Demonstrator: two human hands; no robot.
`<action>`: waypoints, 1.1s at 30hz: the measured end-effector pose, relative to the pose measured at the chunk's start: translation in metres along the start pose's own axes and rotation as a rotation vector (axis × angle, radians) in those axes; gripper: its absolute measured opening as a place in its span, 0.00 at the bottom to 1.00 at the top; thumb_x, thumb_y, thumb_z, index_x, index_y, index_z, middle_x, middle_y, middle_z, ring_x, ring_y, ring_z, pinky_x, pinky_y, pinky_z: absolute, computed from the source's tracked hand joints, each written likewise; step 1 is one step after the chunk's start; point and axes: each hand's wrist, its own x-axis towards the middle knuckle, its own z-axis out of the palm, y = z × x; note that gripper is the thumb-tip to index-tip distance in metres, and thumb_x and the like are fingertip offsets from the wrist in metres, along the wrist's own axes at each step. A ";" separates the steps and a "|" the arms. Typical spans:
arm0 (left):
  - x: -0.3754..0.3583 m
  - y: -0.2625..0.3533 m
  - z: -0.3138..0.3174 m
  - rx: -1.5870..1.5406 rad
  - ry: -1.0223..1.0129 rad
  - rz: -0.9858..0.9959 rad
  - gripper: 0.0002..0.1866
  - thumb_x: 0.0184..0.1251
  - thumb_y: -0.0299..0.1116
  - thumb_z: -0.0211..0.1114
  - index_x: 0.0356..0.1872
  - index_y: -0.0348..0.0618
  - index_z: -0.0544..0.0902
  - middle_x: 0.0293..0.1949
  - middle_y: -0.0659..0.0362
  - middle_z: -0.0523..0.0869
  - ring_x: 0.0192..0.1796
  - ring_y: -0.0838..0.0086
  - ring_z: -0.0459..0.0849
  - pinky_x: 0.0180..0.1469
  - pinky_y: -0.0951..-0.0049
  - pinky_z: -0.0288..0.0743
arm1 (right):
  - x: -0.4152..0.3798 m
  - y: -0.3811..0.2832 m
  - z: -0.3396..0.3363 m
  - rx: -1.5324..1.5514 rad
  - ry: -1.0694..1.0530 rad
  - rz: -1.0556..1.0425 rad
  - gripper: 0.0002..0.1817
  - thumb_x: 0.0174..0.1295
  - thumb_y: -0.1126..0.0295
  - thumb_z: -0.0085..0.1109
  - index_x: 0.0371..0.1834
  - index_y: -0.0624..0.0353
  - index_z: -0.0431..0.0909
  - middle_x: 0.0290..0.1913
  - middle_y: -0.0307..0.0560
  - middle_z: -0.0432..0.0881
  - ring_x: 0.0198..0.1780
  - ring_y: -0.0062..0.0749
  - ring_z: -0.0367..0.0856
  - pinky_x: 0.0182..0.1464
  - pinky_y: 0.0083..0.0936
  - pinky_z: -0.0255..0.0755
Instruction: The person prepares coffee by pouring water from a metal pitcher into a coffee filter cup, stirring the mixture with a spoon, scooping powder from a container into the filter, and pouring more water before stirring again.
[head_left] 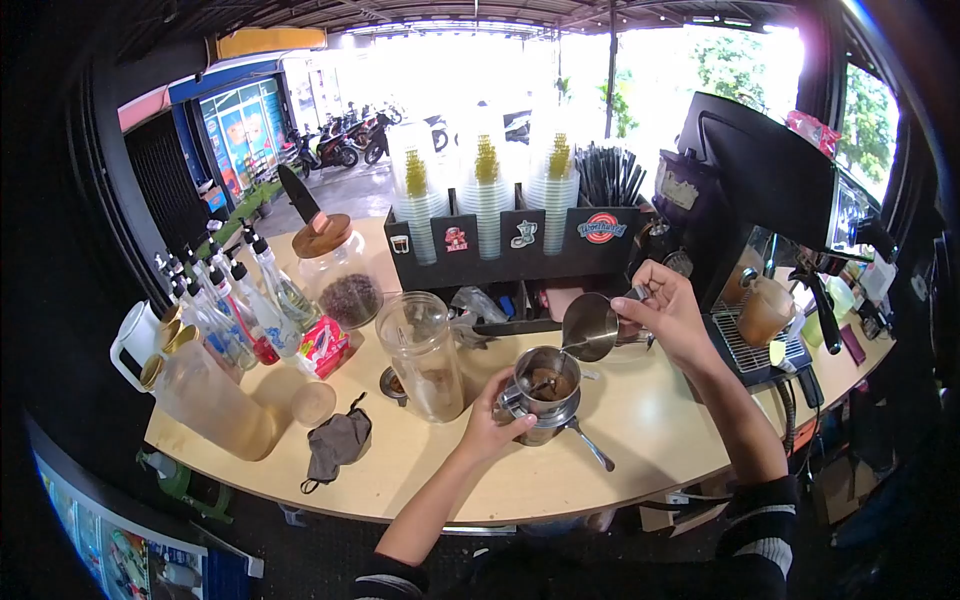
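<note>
My left hand (490, 422) is closed around the side of a metal drip coffee filter (545, 408), which stands upright on the table. Brown coffee grounds (562, 388) and a dark stem show inside it. My right hand (668, 310) grips the handle of a small steel pitcher (590, 330). The pitcher is tilted with its spout over the filter's rim, and a thin stream seems to fall from it. A metal spoon (592, 448) rests beside the filter's base. Left of the filter is a tall clear plastic jar (420, 345).
Pump syrup bottles (265, 295), a coffee bean jar (345, 285) and a dark face mask (340, 443) are on the left. A black organizer (500, 245) with stacked cups and straws stands behind. The espresso machine (760, 180) is at right; the wooden table (650, 440) has a curved front edge.
</note>
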 end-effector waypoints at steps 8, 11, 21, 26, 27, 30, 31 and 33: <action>0.001 0.000 -0.001 -0.066 0.008 -0.039 0.41 0.49 0.32 0.74 0.65 0.40 0.63 0.57 0.53 0.75 0.61 0.68 0.73 0.64 0.66 0.65 | 0.009 0.001 0.000 -0.065 -0.005 -0.069 0.14 0.56 0.77 0.65 0.27 0.56 0.65 0.22 0.28 0.65 0.24 0.07 0.64 0.26 0.09 0.65; 0.000 -0.003 0.001 -0.039 0.025 -0.008 0.41 0.49 0.32 0.75 0.65 0.40 0.63 0.57 0.53 0.75 0.60 0.69 0.73 0.64 0.67 0.65 | 0.008 -0.005 0.005 -0.068 -0.005 -0.054 0.14 0.56 0.77 0.66 0.27 0.56 0.65 0.22 0.28 0.67 0.25 0.06 0.65 0.26 0.09 0.61; 0.000 0.003 0.002 -0.036 0.028 -0.012 0.40 0.49 0.32 0.75 0.65 0.40 0.64 0.56 0.54 0.76 0.59 0.70 0.74 0.64 0.68 0.66 | 0.007 -0.007 0.007 -0.047 -0.022 -0.060 0.15 0.56 0.76 0.66 0.27 0.56 0.65 0.23 0.29 0.69 0.25 0.07 0.66 0.26 0.09 0.64; 0.001 0.003 0.002 -0.035 0.029 0.030 0.39 0.50 0.33 0.74 0.64 0.39 0.64 0.56 0.54 0.76 0.59 0.70 0.74 0.63 0.68 0.66 | -0.010 -0.012 0.000 0.056 0.021 0.023 0.13 0.57 0.78 0.64 0.28 0.56 0.66 0.26 0.32 0.71 0.26 0.11 0.71 0.29 0.14 0.75; 0.002 0.002 0.002 -0.036 0.030 0.028 0.39 0.50 0.33 0.74 0.64 0.39 0.64 0.56 0.54 0.76 0.59 0.70 0.74 0.63 0.68 0.66 | -0.013 -0.010 -0.004 0.056 0.021 0.025 0.13 0.57 0.78 0.64 0.28 0.56 0.66 0.26 0.32 0.71 0.26 0.11 0.71 0.29 0.14 0.75; -0.001 0.001 0.001 -0.025 0.034 -0.025 0.39 0.50 0.34 0.74 0.64 0.39 0.65 0.56 0.54 0.76 0.59 0.69 0.74 0.63 0.67 0.66 | -0.027 0.010 -0.022 0.271 0.137 0.073 0.09 0.59 0.77 0.62 0.30 0.56 0.69 0.27 0.37 0.76 0.24 0.18 0.74 0.27 0.16 0.74; 0.000 0.003 0.000 -0.008 0.030 -0.024 0.39 0.50 0.34 0.74 0.64 0.39 0.65 0.56 0.54 0.76 0.59 0.69 0.73 0.63 0.67 0.66 | -0.031 0.027 -0.032 0.291 0.185 0.044 0.09 0.60 0.77 0.60 0.29 0.56 0.68 0.26 0.37 0.76 0.25 0.20 0.75 0.26 0.20 0.72; 0.000 0.004 0.000 0.013 0.029 -0.021 0.39 0.50 0.34 0.74 0.64 0.39 0.65 0.56 0.54 0.76 0.59 0.69 0.73 0.64 0.67 0.65 | -0.047 0.047 -0.043 0.368 0.225 0.076 0.10 0.60 0.77 0.60 0.28 0.55 0.67 0.25 0.36 0.73 0.26 0.20 0.74 0.28 0.22 0.70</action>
